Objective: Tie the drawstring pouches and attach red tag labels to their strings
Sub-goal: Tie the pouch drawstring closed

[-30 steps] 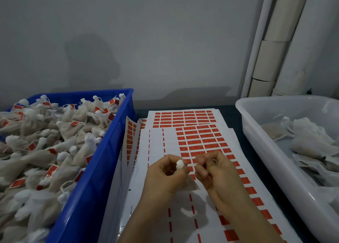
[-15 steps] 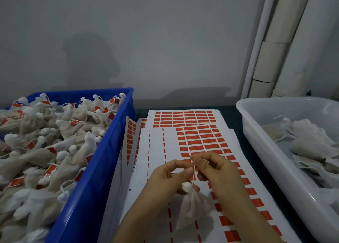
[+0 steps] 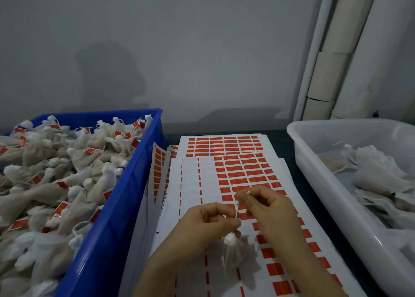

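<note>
A small beige mesh drawstring pouch (image 3: 232, 255) hangs over the label sheets, its gathered white neck just below my left hand (image 3: 208, 223). That hand pinches the string right above the neck. The string (image 3: 236, 209) runs taut up to my right hand (image 3: 267, 207), which pinches its far end between thumb and forefinger; a small pale tip shows at the fingertips. Sheets of red tag labels (image 3: 242, 173) lie under both hands, with several rows peeled off.
A blue crate (image 3: 125, 198) on the left is heaped with tied pouches bearing red tags. A white tub (image 3: 318, 168) on the right holds loose untied pouches. More label sheets (image 3: 222, 144) lie behind, then a grey wall and white pipes (image 3: 332, 56).
The pouch dropped out of my left fist and now hangs below it. My right hand rose and drew the string out straight between the hands.
</note>
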